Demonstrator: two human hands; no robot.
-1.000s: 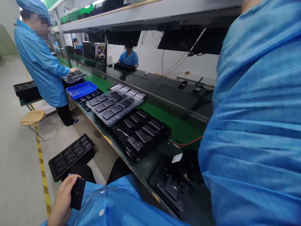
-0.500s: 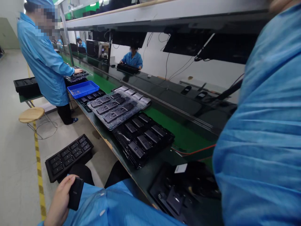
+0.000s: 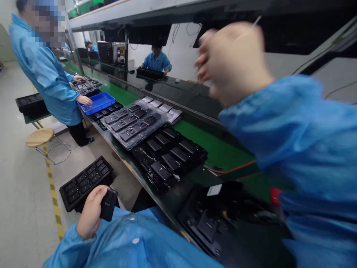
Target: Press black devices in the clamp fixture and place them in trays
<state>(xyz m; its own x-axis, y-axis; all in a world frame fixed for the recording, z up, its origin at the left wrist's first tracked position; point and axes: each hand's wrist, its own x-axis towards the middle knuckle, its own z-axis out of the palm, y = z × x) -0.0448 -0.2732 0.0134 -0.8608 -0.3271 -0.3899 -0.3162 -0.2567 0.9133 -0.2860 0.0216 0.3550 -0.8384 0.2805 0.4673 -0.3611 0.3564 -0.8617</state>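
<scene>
My left hand [image 3: 92, 212] grips a flat black rectangular device [image 3: 108, 204] with small pale lettering, held low in front of my blue smock. At upper right my right hand [image 3: 231, 61] is raised above the bench, smeared by motion. Its fingers curl inward, and whatever may be inside them is hidden. Below my right arm, a dark fixture [image 3: 192, 219] on the bench bears another black device [image 3: 208, 226]. A black tray [image 3: 145, 178] of similar devices lies farther left on the bench.
A clear plastic tray [image 3: 126, 143] of devices overlaps the black tray. Beyond it sit a blue bin [image 3: 104, 102] and a standing co-worker [image 3: 47, 74]. A black box of devices [image 3: 67, 203] is by my left hand. A stool [image 3: 39, 137] stands on the floor.
My right hand has come down into view from the top right edge, its forearm now across the right side. My left hand has shifted right and up with the black device.
</scene>
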